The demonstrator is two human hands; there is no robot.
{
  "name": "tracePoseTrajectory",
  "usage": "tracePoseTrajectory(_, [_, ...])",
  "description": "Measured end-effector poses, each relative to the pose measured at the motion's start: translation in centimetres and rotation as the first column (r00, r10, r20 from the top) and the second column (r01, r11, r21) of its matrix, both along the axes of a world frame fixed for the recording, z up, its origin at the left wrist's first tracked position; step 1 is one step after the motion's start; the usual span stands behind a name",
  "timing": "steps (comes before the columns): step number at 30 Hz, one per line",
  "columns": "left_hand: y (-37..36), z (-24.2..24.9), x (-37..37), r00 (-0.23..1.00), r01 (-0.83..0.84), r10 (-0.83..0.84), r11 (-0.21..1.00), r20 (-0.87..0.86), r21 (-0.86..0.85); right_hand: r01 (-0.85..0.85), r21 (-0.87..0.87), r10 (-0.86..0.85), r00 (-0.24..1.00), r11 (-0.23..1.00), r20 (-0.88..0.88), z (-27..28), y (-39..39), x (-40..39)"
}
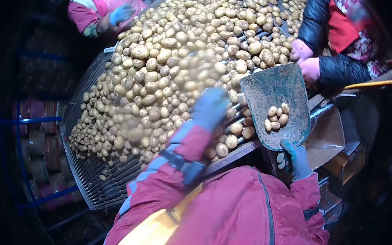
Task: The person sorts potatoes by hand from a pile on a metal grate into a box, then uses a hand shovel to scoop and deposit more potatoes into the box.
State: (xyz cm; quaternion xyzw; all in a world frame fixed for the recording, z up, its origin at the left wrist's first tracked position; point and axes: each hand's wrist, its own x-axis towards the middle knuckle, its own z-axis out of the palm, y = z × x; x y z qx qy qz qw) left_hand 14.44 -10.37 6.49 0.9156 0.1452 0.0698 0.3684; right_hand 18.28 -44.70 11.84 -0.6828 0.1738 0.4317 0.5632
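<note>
My right hand, in a grey-blue glove, is closed on the near edge of a worn green scoop. Several small potatoes lie together in the scoop, which is tilted beside the sorting table's edge. My left hand, gloved in blue, reaches over the big heap of potatoes; motion smears its fingers. Under the heap, the slatted metal grate shows at the lower left and between potatoes near the scoop.
Across the table at the right, a co-worker's pink-gloved hands are beside the scoop's far edge. Another person's blue-gloved hand is at the upper left. Cardboard boxes stand on the right below a yellow pole.
</note>
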Motion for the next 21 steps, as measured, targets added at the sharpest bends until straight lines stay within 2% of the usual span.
tracePoseTrajectory(1, [1.7, 2.7, -1.4, 0.991, -0.116, 0.122, 0.989, -0.06, 0.095, 0.009, 0.026, -0.009, 1.0, 1.0, -0.004, 0.0, -0.2, -0.1])
tracePoseTrajectory(2, [3.7, 3.4, -2.6, 0.967, -0.227, 0.237, 0.968, -0.092, 0.102, 0.018, 0.055, -0.017, 1.0, 0.998, -0.007, -0.2, -0.3, -0.2])
tracePoseTrajectory(4, [10.3, -2.3, -6.3, 0.984, -0.152, 0.175, 0.91, -0.025, 0.385, 0.027, 0.032, -0.026, 0.999, 0.999, -0.024, -0.6, -0.6, -0.5])
tracePoseTrajectory(7, [12.0, -4.0, -6.9, 1.0, 0.002, -0.012, 0.81, 0.014, 0.586, 0.022, 0.013, -0.021, 0.996, 1.0, -0.081, -0.2, -0.3, -0.3])
tracePoseTrajectory(10, [10.5, -3.7, -4.8, 0.967, 0.07, 0.077, 0.837, -0.243, 0.543, 0.03, 0.022, -0.027, 0.992, 0.999, -0.122, 0.5, 0.3, -0.3])
tracePoseTrajectory(15, [8.7, -0.6, -2.9, 0.913, 0.057, 0.155, 0.868, -0.378, 0.492, 0.021, 0.049, -0.014, 0.99, 0.999, -0.142, 0.8, 1.3, -0.4])
tracePoseTrajectory(18, [8.6, -0.7, -3.2, 0.861, 0.086, 0.137, 0.91, -0.49, 0.405, -0.001, 0.065, 0.01, 0.991, 0.998, -0.135, 0.6, 1.6, -0.3])
tracePoseTrajectory(19, [8.0, 0.2, -3.4, 0.839, 0.091, 0.086, 0.951, -0.537, 0.295, 0.005, 0.074, 0.005, 0.991, 0.997, -0.136, 0.4, 1.7, -0.4])
tracePoseTrajectory(21, [7.0, -0.7, -3.8, 0.915, 0.061, 0.1, 0.923, -0.391, 0.38, 0.016, 0.079, -0.004, 0.99, 0.997, -0.142, 0.2, 1.9, -0.5])
